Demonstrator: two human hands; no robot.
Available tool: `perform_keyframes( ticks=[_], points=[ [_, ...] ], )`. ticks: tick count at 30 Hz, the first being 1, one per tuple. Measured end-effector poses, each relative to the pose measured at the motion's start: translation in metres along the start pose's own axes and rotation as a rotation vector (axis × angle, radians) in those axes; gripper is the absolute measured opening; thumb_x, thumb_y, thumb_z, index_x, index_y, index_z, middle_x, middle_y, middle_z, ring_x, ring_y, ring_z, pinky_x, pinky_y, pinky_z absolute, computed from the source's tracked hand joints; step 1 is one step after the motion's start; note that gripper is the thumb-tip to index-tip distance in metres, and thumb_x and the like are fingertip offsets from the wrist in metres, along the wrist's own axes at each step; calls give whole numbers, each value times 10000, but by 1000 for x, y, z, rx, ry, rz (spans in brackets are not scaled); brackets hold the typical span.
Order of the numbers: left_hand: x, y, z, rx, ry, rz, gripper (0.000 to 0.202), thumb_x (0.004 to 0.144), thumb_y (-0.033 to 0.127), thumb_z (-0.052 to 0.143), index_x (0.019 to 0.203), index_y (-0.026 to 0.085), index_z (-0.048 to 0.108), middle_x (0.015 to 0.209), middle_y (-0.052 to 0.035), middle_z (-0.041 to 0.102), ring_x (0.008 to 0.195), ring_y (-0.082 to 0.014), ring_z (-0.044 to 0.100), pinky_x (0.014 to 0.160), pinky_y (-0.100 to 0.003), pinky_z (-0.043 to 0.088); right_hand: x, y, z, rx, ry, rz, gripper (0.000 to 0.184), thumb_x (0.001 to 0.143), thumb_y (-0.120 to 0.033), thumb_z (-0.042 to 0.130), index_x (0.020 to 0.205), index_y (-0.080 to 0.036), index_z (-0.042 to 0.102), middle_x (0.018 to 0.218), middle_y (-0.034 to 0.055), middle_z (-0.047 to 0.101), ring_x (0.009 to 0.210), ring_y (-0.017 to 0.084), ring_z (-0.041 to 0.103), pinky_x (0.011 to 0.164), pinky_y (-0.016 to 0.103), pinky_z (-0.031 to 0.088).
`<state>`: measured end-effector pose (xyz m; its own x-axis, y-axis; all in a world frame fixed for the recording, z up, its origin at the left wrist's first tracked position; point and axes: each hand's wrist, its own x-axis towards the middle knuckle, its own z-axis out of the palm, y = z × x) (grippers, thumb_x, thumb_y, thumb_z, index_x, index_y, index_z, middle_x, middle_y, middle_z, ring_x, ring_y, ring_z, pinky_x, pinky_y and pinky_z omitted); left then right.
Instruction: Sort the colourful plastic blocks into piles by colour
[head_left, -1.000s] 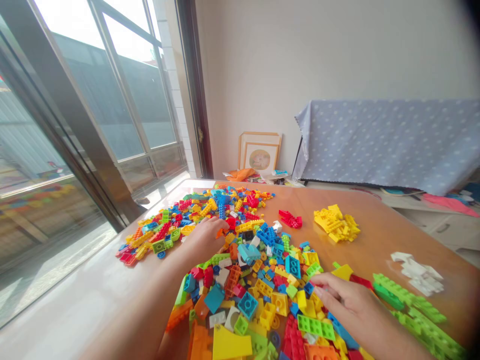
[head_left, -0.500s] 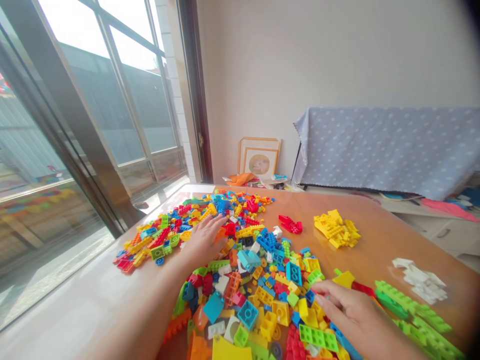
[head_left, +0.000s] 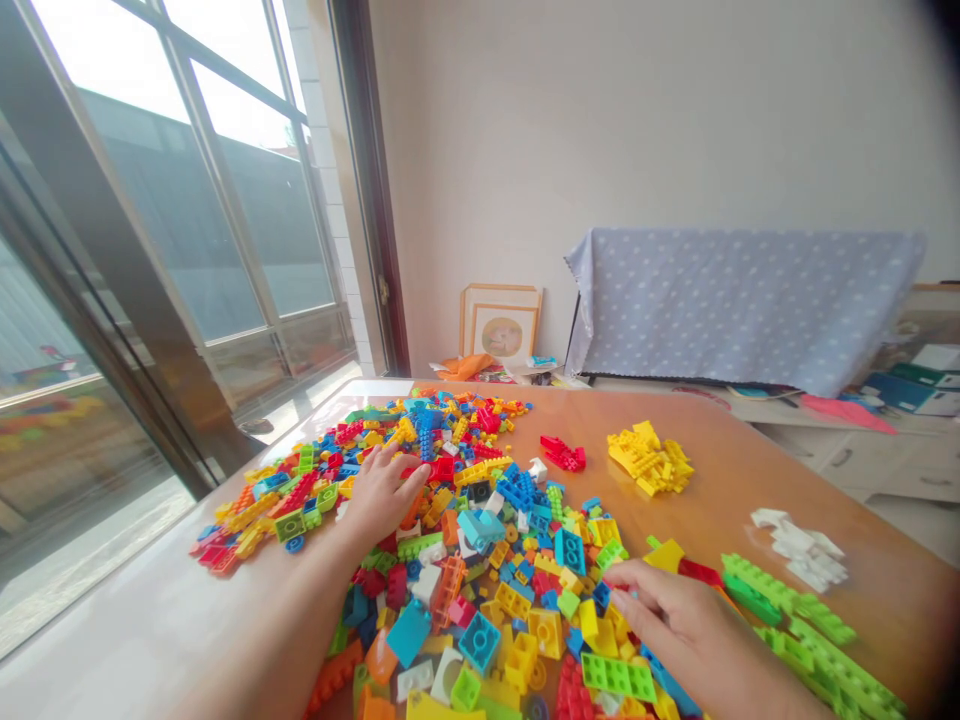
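Observation:
A big heap of mixed plastic building bricks (head_left: pixel 480 520) covers the middle of a wooden table (head_left: pixel 750 470). My left hand (head_left: pixel 382 492) lies flat on the far left part of the heap, fingers stretched out over red and yellow bricks. At the heap's near right edge my right hand (head_left: pixel 679 620) rests with its fingers curled down onto yellow and blue bricks. Whether the right hand grips one is hidden by the fingers. Sorted groups lie apart: yellow bricks (head_left: pixel 649 458), red bricks (head_left: pixel 562 453), white bricks (head_left: pixel 802 545) and green bricks (head_left: pixel 806 630).
A large sliding window (head_left: pixel 165 240) runs along the left of the table. Behind the table stand a piece of furniture under a dotted blue-grey cloth (head_left: pixel 735 300) and framed pictures (head_left: pixel 501 325) leaning on the wall. Boxes and papers lie at the far right.
My left hand has slid a little toward me and left over the heap, its fingers flattening. My right hand stays at the near right edge. The view has shifted slightly rightward.

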<state>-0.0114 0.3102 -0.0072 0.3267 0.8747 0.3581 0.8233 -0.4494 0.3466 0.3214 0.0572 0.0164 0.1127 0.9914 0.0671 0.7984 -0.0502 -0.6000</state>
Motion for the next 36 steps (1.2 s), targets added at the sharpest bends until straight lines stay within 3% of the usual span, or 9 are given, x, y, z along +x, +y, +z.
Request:
perform_keyframes(
  ticks=[2,5,9,13,18,22,30,33,36],
  points=[
    [0,-5,4,14,-79,-72,523,945,654,420,1164,316,755,1371,-93,640,1414,-375,420,1146,-554,326,-1,-4,-2,-3,3,0,345,951,-492,506,1023,-256,747,685,6,696,622,180,623,638,244,489],
    [-1,-7,5,3,-136,-77,549,929,693,413,1129,339,782,1347,-96,659,1361,-395,471,1112,-577,358,-1,-5,1,-4,6,7,352,953,-491,496,1006,-246,743,673,3,682,618,176,612,633,245,480],
    [-2,-2,3,-18,-110,-13,546,938,672,421,1066,306,805,1315,-115,654,1262,-355,563,1107,-539,389,1,-1,7,4,2,14,366,957,-492,472,993,-236,731,682,7,678,636,177,609,633,249,466],
    [-2,2,2,-110,-36,60,543,933,658,461,1127,261,776,1386,-119,576,1312,-326,531,1101,-467,447,2,3,8,-5,-34,34,335,958,-468,482,1008,-238,721,707,4,684,648,176,612,638,255,447],
    [0,10,-2,-223,76,108,480,915,615,535,1136,248,752,1322,-128,556,1272,-318,540,1053,-474,502,3,3,6,12,-46,21,284,977,-419,483,1027,-244,700,746,-10,681,700,171,629,648,258,422],
    [-1,23,-12,-276,81,147,396,909,527,571,1141,250,733,1295,-137,554,1218,-312,559,919,-432,566,4,5,8,36,-26,20,279,984,-418,483,982,-236,695,706,-24,646,665,162,610,622,259,402],
    [-8,52,-28,-310,43,247,308,886,434,587,1123,261,683,1418,-110,512,1212,-302,585,874,-391,564,6,8,10,74,64,29,318,979,-421,498,1116,-227,709,702,-20,649,651,160,603,623,261,406],
    [-12,62,-34,-359,25,303,267,902,426,570,1077,246,661,1302,-96,599,1182,-275,596,914,-369,533,6,5,10,77,94,35,343,976,-430,500,1154,-221,705,656,-28,627,615,155,581,602,255,392],
    [-17,72,-41,-454,-44,248,305,907,472,571,1081,229,632,1081,-66,667,965,-222,638,783,-309,529,6,-1,7,62,119,21,343,974,-434,504,1132,-211,712,633,-32,609,602,151,564,595,251,377]
  ],
)
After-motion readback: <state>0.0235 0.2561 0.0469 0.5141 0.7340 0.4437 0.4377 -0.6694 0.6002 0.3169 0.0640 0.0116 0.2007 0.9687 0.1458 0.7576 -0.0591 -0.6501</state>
